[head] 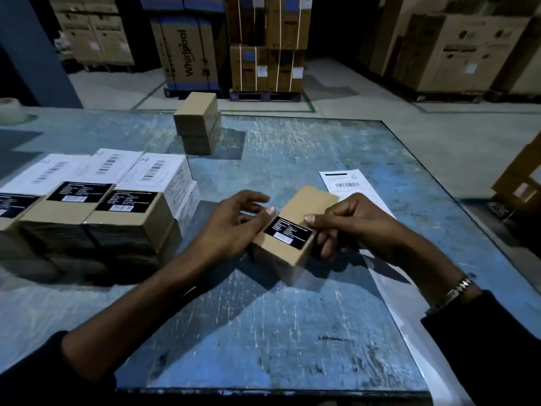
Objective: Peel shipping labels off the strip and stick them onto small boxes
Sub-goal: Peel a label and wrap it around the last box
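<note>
A small brown cardboard box (295, 253) with a black printed panel on top stands near the middle of the blue table (263, 332). My left hand (234, 224) grips its left side, thumb on the top edge. My right hand (351, 224) grips its right side, thumb tip resting beside the black panel. A strip of backing paper carrying a white shipping label (345, 183) runs along the table behind and under my right arm. To the left stand several small boxes (128, 218) with white shipping labels (155, 174) stuck on them.
Two plain brown boxes (199, 124) are stacked at the back of the table. A tape roll (11, 111) lies at the far left. Large cartons on pallets (263, 45) stand on the warehouse floor beyond. The table's right edge (439, 186) slants away.
</note>
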`<move>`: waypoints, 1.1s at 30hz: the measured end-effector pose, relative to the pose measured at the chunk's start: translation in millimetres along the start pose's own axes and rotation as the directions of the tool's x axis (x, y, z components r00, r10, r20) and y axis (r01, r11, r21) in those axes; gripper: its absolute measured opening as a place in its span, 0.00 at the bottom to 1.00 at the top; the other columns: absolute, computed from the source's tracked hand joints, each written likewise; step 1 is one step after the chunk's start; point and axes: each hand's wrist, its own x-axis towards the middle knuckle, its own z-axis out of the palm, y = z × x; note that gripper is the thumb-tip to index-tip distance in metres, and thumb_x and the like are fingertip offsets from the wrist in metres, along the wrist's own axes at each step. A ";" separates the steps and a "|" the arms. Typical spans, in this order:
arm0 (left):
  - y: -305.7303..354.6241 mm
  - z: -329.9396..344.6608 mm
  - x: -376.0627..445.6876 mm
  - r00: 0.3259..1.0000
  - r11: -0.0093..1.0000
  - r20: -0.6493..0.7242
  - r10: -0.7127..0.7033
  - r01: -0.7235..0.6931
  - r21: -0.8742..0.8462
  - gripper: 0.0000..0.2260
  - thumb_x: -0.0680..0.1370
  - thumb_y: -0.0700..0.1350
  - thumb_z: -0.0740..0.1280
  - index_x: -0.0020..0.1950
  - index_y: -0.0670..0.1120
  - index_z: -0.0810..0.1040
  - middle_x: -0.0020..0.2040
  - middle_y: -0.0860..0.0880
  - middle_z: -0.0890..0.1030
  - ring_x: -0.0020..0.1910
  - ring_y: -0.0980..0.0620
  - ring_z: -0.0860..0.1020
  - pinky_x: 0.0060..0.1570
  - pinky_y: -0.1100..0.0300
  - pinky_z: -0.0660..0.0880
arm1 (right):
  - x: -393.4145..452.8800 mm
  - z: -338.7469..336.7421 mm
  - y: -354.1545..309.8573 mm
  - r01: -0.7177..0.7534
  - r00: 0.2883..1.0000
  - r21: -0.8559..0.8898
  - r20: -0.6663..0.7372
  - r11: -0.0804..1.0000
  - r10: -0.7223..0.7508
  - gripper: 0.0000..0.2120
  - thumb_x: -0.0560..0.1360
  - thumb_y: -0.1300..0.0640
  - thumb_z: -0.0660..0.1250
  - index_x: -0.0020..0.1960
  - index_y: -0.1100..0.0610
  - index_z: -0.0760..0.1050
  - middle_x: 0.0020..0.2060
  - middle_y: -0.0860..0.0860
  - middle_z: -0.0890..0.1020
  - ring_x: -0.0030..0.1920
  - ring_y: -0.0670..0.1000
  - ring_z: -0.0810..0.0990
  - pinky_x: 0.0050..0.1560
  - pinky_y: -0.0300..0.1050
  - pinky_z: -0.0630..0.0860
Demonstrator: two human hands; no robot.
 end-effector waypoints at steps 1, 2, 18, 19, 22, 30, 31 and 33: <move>5.4 2.9 -3.8 1.000 0.998 0.006 -0.012 0.012 -0.055 0.11 0.82 0.49 0.72 0.63 0.47 0.83 0.55 0.47 0.87 0.54 0.50 0.86 0.47 0.68 0.79 | 1.8 0.8 0.6 0.036 0.998 0.020 -0.048 0.999 -0.035 0.19 0.78 0.50 0.75 0.36 0.64 0.85 0.29 0.62 0.84 0.26 0.50 0.80 0.29 0.36 0.73; 9.6 4.0 -7.4 0.999 0.994 0.027 -0.019 0.022 -0.103 0.11 0.82 0.53 0.70 0.61 0.49 0.84 0.53 0.49 0.88 0.53 0.55 0.86 0.48 0.68 0.78 | 4.1 -0.8 1.9 0.081 0.987 0.060 -0.145 0.995 -0.072 0.20 0.78 0.50 0.75 0.36 0.65 0.84 0.27 0.61 0.82 0.24 0.49 0.78 0.28 0.36 0.72; -3.0 -21.0 -4.5 0.945 0.882 0.263 0.196 -0.287 0.375 0.43 0.62 0.69 0.68 0.76 0.56 0.75 0.59 0.59 0.75 0.64 0.55 0.71 0.60 0.60 0.71 | 16.0 -10.5 21.6 0.124 0.908 -0.159 -0.379 0.979 -0.177 0.05 0.77 0.50 0.79 0.48 0.51 0.88 0.46 0.48 0.89 0.45 0.48 0.85 0.43 0.41 0.78; -4.5 -22.3 -3.5 0.940 0.859 0.265 0.213 -0.310 0.407 0.42 0.64 0.70 0.68 0.76 0.56 0.75 0.59 0.59 0.75 0.62 0.56 0.70 0.58 0.63 0.69 | 15.1 -9.9 18.1 0.124 0.917 -0.124 -0.365 0.985 -0.161 0.06 0.77 0.51 0.79 0.47 0.53 0.88 0.43 0.49 0.89 0.41 0.46 0.84 0.40 0.38 0.77; -7.8 -18.4 -3.4 0.938 0.842 0.212 0.275 -0.342 0.417 0.37 0.67 0.72 0.74 0.73 0.58 0.77 0.59 0.61 0.77 0.60 0.61 0.72 0.56 0.64 0.71 | 10.4 -4.8 13.0 0.127 0.943 -0.001 -0.310 0.992 -0.121 0.11 0.76 0.56 0.79 0.47 0.65 0.85 0.36 0.57 0.85 0.31 0.43 0.80 0.31 0.33 0.73; -7.2 -18.6 -4.5 0.937 0.854 0.187 0.297 -0.348 0.386 0.38 0.64 0.75 0.74 0.70 0.57 0.80 0.58 0.62 0.79 0.60 0.63 0.75 0.59 0.54 0.78 | 19.9 -23.7 21.9 0.039 0.805 -0.291 -0.557 0.956 -0.202 0.10 0.77 0.50 0.79 0.39 0.51 0.85 0.34 0.45 0.86 0.36 0.43 0.84 0.40 0.41 0.80; -7.2 -19.3 -4.1 0.941 0.863 0.166 0.293 -0.336 0.377 0.38 0.63 0.74 0.75 0.69 0.57 0.81 0.57 0.62 0.79 0.60 0.62 0.75 0.59 0.54 0.79 | 21.9 -31.3 26.9 -0.010 0.766 -0.391 -0.595 0.920 -0.244 0.08 0.76 0.49 0.79 0.40 0.50 0.86 0.35 0.43 0.87 0.39 0.43 0.85 0.44 0.42 0.81; -7.5 -21.2 -2.4 0.947 0.863 0.122 0.297 -0.321 0.390 0.39 0.63 0.74 0.75 0.69 0.55 0.81 0.57 0.61 0.79 0.59 0.59 0.77 0.58 0.52 0.80 | 22.9 -45.4 37.7 -0.107 0.753 -0.530 -0.595 0.841 -0.280 0.04 0.75 0.49 0.78 0.46 0.49 0.86 0.43 0.43 0.88 0.46 0.46 0.86 0.50 0.47 0.82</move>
